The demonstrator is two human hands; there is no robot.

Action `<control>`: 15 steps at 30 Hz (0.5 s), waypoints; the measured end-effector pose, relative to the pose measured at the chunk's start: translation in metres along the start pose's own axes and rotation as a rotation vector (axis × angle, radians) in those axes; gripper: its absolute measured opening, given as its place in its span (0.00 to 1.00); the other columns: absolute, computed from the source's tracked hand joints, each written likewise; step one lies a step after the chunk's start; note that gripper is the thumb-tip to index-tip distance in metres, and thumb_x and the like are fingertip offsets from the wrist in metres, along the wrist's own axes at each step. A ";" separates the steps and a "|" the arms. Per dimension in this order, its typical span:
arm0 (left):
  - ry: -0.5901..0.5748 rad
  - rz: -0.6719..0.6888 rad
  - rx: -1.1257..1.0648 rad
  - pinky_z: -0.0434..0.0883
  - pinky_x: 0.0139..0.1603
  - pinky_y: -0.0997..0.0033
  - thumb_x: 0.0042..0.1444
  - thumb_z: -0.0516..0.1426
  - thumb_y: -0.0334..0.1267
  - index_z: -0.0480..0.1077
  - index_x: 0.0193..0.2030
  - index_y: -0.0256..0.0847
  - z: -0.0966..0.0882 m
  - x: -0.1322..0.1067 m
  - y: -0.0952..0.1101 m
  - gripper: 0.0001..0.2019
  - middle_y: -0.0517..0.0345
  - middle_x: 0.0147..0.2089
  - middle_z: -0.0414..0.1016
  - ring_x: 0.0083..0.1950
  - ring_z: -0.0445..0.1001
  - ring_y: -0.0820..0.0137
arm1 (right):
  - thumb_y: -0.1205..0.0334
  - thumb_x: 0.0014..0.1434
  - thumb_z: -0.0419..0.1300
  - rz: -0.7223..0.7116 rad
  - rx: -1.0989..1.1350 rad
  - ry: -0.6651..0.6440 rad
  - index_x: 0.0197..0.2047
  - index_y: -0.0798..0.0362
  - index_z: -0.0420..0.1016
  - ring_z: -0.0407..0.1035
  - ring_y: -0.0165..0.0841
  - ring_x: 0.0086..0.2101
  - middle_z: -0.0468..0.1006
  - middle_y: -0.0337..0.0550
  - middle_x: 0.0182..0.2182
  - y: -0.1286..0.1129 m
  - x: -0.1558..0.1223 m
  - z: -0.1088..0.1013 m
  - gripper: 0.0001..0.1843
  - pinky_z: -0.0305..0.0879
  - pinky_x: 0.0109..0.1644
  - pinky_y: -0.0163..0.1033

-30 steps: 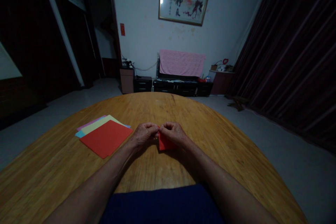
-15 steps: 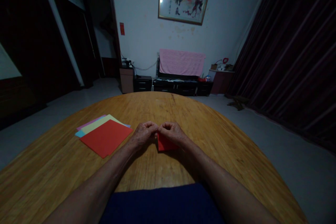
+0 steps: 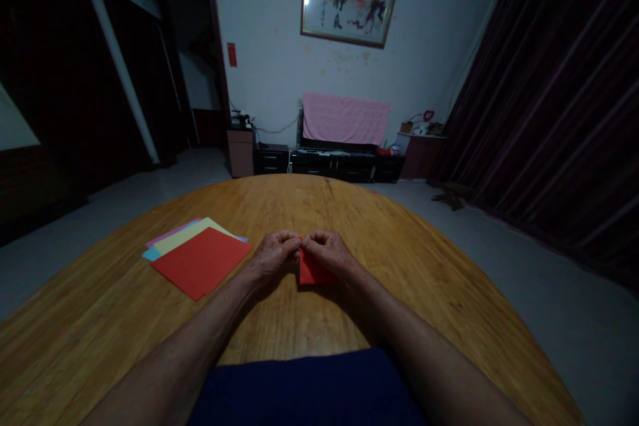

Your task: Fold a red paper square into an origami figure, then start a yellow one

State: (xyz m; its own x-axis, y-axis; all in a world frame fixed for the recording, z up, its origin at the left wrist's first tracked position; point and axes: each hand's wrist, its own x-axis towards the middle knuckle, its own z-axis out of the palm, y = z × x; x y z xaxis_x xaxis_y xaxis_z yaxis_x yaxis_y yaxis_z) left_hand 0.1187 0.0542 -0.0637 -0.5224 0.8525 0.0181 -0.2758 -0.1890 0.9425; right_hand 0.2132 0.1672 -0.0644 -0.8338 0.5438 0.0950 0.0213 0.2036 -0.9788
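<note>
Both hands meet knuckle to knuckle over the middle of the wooden desk (image 3: 349, 213), fingers curled in tight. The left hand (image 3: 273, 254) pinches the top left corner of a small folded red paper (image 3: 310, 273), its grip closed on the paper's upper edge. The right hand (image 3: 327, 251) has its grip clamped on the same edge, its fingers covering the paper's right part. The paper is a small, flat, bright red piece with a straight left side, its lower edge lying on the desk. Left of the folded paper, well apart, lies a stack of coloured sheets (image 3: 200, 259), a red one on top.
</note>
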 end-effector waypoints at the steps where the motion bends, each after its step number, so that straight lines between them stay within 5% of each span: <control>1: -0.003 0.007 -0.001 0.62 0.24 0.75 0.47 0.63 0.37 0.67 0.27 0.37 0.001 0.000 -0.001 0.09 0.62 0.23 0.67 0.21 0.65 0.77 | 0.49 0.52 0.62 0.004 0.000 0.000 0.28 0.55 0.70 0.63 0.27 0.22 0.72 0.41 0.23 0.000 0.000 0.000 0.17 0.58 0.23 0.31; 5: 0.045 0.007 0.032 0.61 0.24 0.76 0.46 0.63 0.37 0.69 0.30 0.37 0.002 0.003 -0.001 0.08 0.62 0.23 0.68 0.21 0.65 0.77 | 0.52 0.51 0.61 -0.002 -0.025 0.048 0.26 0.54 0.68 0.62 0.27 0.22 0.70 0.39 0.21 -0.003 -0.001 0.001 0.14 0.57 0.23 0.31; 10: 0.330 0.205 0.241 0.58 0.22 0.78 0.42 0.63 0.34 0.72 0.29 0.38 0.002 0.009 0.007 0.06 0.63 0.22 0.68 0.22 0.63 0.78 | 0.57 0.51 0.59 0.014 -0.013 0.144 0.26 0.53 0.67 0.62 0.27 0.21 0.67 0.36 0.20 -0.006 -0.001 0.001 0.09 0.58 0.24 0.32; 15: 0.310 0.200 0.345 0.57 0.21 0.78 0.43 0.62 0.38 0.73 0.24 0.37 0.006 0.006 0.005 0.06 0.62 0.20 0.67 0.21 0.62 0.78 | 0.57 0.52 0.58 0.008 -0.003 0.151 0.26 0.53 0.66 0.62 0.26 0.20 0.67 0.36 0.19 -0.005 -0.001 0.003 0.09 0.58 0.24 0.31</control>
State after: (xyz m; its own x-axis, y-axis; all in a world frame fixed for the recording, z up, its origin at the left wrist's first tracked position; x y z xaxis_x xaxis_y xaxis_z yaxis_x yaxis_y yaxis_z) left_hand 0.1196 0.0613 -0.0570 -0.7670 0.6216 0.1591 0.1095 -0.1176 0.9870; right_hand 0.2126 0.1634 -0.0600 -0.7409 0.6620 0.1133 0.0300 0.2011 -0.9791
